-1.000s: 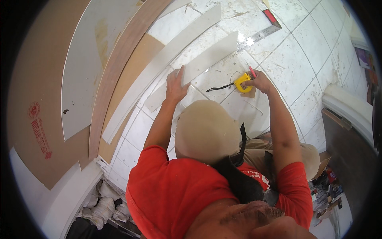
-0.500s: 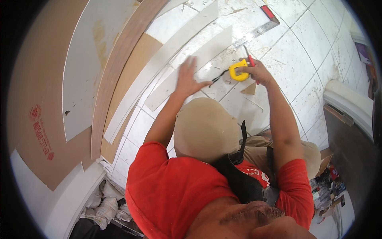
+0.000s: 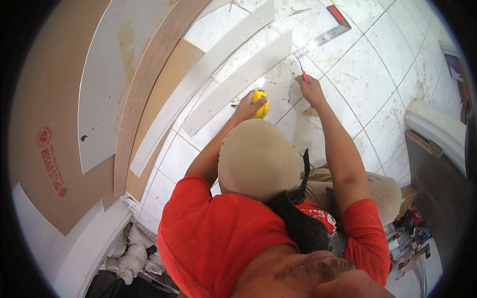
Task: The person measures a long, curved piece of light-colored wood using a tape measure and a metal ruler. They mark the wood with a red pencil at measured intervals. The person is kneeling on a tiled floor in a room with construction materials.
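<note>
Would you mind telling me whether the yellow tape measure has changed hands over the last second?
Yes: the yellow tape measure went from the right hand to the left hand, nearer the white strip.

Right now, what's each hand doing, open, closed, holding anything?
Left hand: closed around the yellow tape measure.
Right hand: closed on a red pencil, its tip toward the tiled floor.

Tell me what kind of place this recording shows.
Probably a room under renovation or a carpentry work area: cut board strips and large sheet panels lie on a dusty tiled floor, with a metal square ruler nearby.
</note>
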`<state>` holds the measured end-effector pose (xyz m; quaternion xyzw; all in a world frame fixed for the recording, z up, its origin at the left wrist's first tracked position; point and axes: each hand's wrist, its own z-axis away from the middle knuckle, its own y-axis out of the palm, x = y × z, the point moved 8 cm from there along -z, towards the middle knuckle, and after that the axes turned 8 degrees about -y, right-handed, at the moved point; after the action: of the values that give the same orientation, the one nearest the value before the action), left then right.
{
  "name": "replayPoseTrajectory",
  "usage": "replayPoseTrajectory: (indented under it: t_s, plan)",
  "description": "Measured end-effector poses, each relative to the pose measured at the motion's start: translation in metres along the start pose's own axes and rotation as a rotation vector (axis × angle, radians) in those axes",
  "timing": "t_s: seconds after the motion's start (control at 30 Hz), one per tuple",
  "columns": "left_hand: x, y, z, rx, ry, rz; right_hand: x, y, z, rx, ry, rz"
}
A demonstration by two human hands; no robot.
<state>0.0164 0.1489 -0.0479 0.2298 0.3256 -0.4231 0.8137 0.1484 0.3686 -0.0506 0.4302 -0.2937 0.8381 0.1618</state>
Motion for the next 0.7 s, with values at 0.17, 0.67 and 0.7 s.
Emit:
replayPoseTrajectory:
  t_s: [0.17,0.67,0.7]
  plan:
    - [0.021,-0.054,0.022,-0.235,-0.214,0.005,0.002,-0.003,-0.004,-0.008,-0.013,0.256]
    - [-0.002,0.028,-0.007,-0.134,-0.16,0.504,0.049,0.073,0.044,0.561,0.121,-0.201]
    - [0.003,0.025,-0.009,-0.118,-0.141,0.483,0.039,0.068,0.036,0.529,0.101,-0.187]
